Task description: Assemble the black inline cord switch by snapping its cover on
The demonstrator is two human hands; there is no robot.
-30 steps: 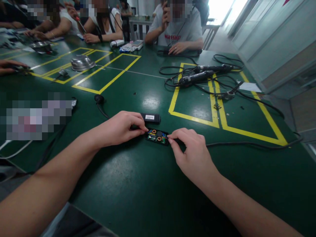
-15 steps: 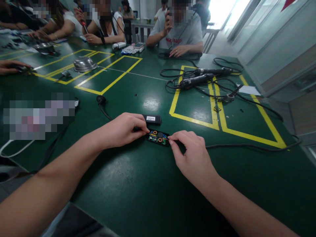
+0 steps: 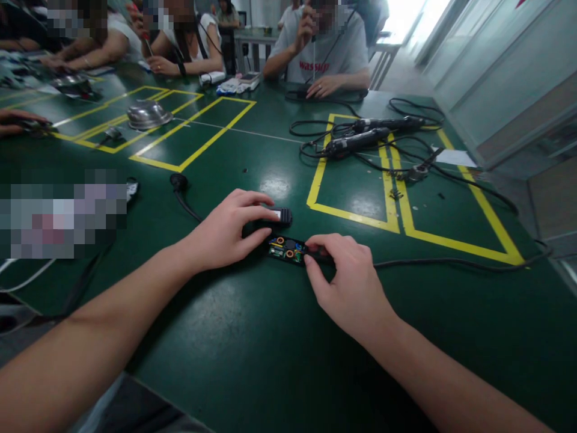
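Observation:
An open black plastic case half with a small circuit board (image 3: pixel 288 248) in it lies on the green table in front of me. Copper-wound coils and other parts show on the board. At its right end, where a black cable (image 3: pixel 428 261) leads off, my right hand (image 3: pixel 349 264) pinches the case between thumb and fingers. My left hand (image 3: pixel 234 231) is open, thumb apart from the fingers. Its fingertips reach over the ribbed black cover (image 3: pixel 283 216), partly hiding the white label; whether they press on it I cannot tell. The left thumb is close to the board's left end.
A black plug (image 3: pixel 179 181) on a cable lies left of my hands. Two black electric screwdrivers (image 3: pixel 358 143) with looped cords lie at the back right, near loose screws (image 3: pixel 396 193). A metal bowl (image 3: pixel 148 114) stands at the back left. Other people sit across the table.
My left hand has let go of the board's left end and moved up over the cover, its fingers spreading. My right hand stays at the right end of the case.

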